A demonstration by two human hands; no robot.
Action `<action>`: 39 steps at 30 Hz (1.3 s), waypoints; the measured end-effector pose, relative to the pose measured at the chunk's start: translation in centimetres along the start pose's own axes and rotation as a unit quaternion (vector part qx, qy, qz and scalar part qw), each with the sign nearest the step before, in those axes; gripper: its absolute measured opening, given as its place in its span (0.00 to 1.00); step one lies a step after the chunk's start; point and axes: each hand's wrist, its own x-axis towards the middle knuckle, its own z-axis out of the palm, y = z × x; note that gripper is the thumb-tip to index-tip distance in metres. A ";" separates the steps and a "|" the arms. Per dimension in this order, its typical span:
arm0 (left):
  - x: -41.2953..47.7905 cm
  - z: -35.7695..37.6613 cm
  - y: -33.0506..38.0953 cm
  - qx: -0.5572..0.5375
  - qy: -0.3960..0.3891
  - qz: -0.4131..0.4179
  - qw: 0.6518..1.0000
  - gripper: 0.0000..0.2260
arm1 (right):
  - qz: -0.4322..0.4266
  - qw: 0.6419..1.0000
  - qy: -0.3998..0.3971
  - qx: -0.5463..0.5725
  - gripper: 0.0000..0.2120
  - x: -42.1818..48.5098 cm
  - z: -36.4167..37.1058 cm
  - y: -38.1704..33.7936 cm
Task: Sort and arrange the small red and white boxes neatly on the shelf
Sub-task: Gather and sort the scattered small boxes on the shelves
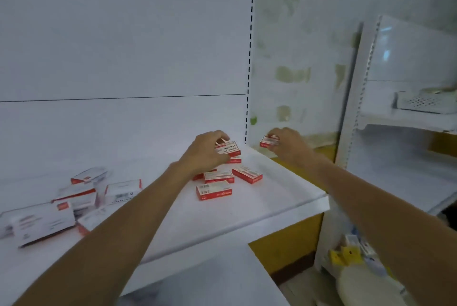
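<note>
From the head camera, the small boxes are flat, with red sides and white printed tops, and three of them (214, 190) lie loose near the back right corner of the white shelf (284, 197). The left hand (206, 153) grips one box (228, 148) atop that cluster, hiding others beneath it, while the right hand (290, 145) pinches another box (269, 141) in the air just off the shelf's right edge. Towards the shelf's left edge a heap of bigger white cartons (74, 197) is too blurred to read and is cut off by the frame.

White shelf (284, 182): small red-white boxes (214, 193) scattered, larger boxes (44, 221) left
</note>
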 end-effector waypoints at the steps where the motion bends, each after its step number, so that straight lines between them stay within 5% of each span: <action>1: 0.1 0.1 -0.5 0.005 0.013 -0.020 1.000 0.19 | -0.026 1.000 -0.005 0.006 0.15 1.2 0.8 -0.5; 7: -0.2 2.9 -1.9 0.064 0.060 -0.109 0.990 0.16 | -0.095 0.993 -0.046 0.051 0.14 4.7 5.2 -1.3; 11: -0.3 4.4 -2.2 0.093 0.001 -0.153 0.984 0.16 | -0.150 0.978 -0.139 0.041 0.14 4.5 7.5 -0.2; 18: 0.0 5.4 -0.8 0.174 -0.014 -0.161 0.971 0.17 | -0.209 0.959 -0.165 0.098 0.12 4.2 7.2 -0.2; 24: -1.4 4.1 0.5 0.197 0.102 -0.200 0.954 0.17 | -0.238 0.962 -0.081 0.109 0.13 3.9 6.7 -1.9; 31: -13.2 -4.6 -2.5 0.228 0.178 -0.286 0.913 0.14 | -0.370 0.899 -0.079 0.222 0.17 1.0 5.1 -16.3; 39: -33.3 -16.2 -3.3 0.273 0.292 -0.454 0.796 0.14 | -0.507 0.792 -0.145 0.309 0.19 -11.9 4.9 -36.6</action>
